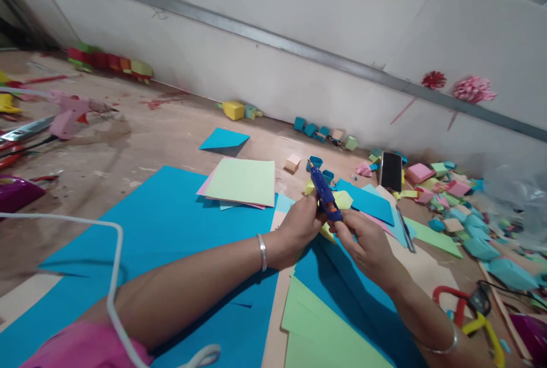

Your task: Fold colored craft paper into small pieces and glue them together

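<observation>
A dark blue glue gun (323, 188) with a brass-coloured tip and an orange part is held between my two hands, its tip pointing up and away. My left hand (301, 219) is closed around its left side. At its rear end, the fingers of my right hand (363, 236) pinch it. Yellow paper (342, 200) shows behind and beneath the gun, partly covered by my hands. Below them lie large blue sheets (141, 214) and green sheets (329, 328). Just beyond the gun stand small blue paper cups (315, 162) and a peach paper block (293, 163).
A pink glue gun (70, 114) lies at the left. A white cord (117, 260) crosses my left arm. To the right are a phone (391, 171), a pen-like tool (405, 230), red-and-yellow-handled pliers (464, 311) and many paper pieces (478, 245). A white wall (256, 66) stands behind.
</observation>
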